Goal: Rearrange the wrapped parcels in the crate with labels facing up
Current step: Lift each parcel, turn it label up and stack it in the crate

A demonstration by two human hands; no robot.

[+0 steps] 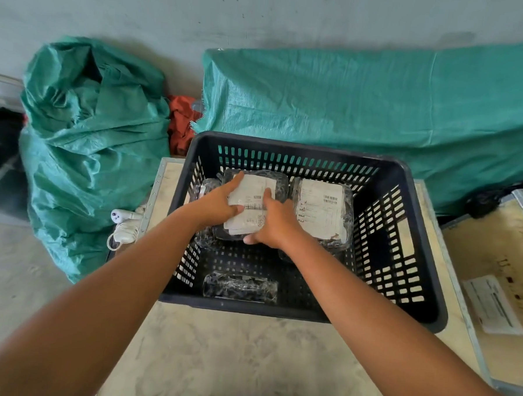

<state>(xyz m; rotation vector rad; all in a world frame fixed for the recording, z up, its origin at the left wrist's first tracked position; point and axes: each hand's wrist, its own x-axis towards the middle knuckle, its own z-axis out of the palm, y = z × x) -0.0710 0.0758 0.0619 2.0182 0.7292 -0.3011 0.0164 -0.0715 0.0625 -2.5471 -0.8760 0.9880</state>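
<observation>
A black slotted crate (412, 299) stands on a pale table. Inside, a black wrapped parcel with its white label up (253, 194) lies at the far left-middle. Both hands hold it: my left hand (217, 206) on its left edge, my right hand (275, 224) on its near right corner. To the right lies a second parcel (321, 211), label up. A third wrapped parcel (240, 287) rests against the near wall with no label showing. Another wrapped one (205, 186) is partly hidden under my left hand.
The table (221, 356) extends toward me in front of the crate. Green woven sacks (87, 146) and a green tarp (364, 112) stand behind, with a red cloth (182, 124) between. A white cable plug (124, 221) lies left. A second table with a paper (495, 304) is at right.
</observation>
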